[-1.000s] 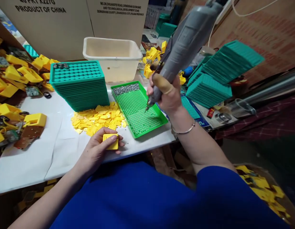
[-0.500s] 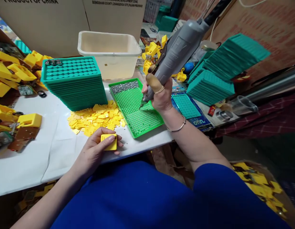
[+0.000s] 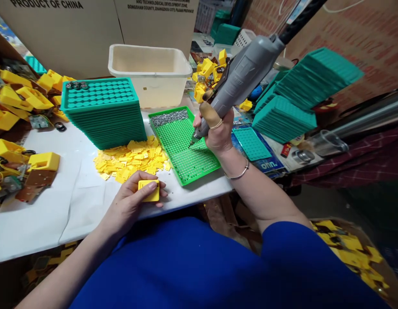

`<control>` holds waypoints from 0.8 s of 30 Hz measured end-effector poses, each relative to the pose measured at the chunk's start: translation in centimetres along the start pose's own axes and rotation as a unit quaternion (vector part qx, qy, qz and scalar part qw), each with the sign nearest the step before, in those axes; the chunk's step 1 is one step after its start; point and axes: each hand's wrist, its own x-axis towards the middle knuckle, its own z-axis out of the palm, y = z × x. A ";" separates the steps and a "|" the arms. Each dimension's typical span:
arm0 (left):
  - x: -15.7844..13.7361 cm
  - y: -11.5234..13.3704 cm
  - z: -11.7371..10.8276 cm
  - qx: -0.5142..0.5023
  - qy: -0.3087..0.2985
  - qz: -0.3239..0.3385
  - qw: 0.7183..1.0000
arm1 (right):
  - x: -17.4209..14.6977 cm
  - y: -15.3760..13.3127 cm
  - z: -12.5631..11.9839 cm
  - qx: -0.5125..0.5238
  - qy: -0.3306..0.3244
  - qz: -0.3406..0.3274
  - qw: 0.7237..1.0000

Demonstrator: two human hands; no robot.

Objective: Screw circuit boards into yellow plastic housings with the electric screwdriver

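Note:
My left hand [image 3: 136, 195] is closed round a small square yellow plastic case [image 3: 151, 192], the thumb lying across its top, just above the table's front edge. My right hand [image 3: 218, 128] grips a grey electric screwdriver [image 3: 247, 71], with a beige finger cot on one finger. The tool slants down to the left, and its bit is over the green perforated tray [image 3: 202, 169]; I cannot tell whether it touches. Small silver screws [image 3: 169, 116] fill the tray's far end. Beside the tray lies a heap of flat yellow plastic pieces [image 3: 131, 161].
A stack of teal trays [image 3: 105, 124] stands behind the yellow heap, with a whitish plastic tub [image 3: 150, 86] behind it. Yellow housings with wires [image 3: 28, 96] crowd the left side. More teal trays [image 3: 285, 116] and a clear cup [image 3: 329, 142] are at the right.
The view has shifted slightly, so the table things sit a little further right. Both hands keep their holds, and the screwdriver bit stays over the green tray.

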 end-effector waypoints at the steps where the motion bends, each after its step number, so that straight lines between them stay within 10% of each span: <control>1: 0.0 0.0 0.0 -0.001 0.000 0.000 1.000 | 0.0 0.0 0.0 0.002 0.001 0.002 1.000; 17: 0.3 -0.2 0.1 -0.079 0.000 -0.012 0.997 | -3.4 -9.3 6.0 0.142 -0.071 0.073 0.985; 24: 0.5 -0.5 -0.2 -0.082 -0.017 -0.003 0.996 | -5.3 -7.6 7.1 0.071 -0.151 0.048 0.985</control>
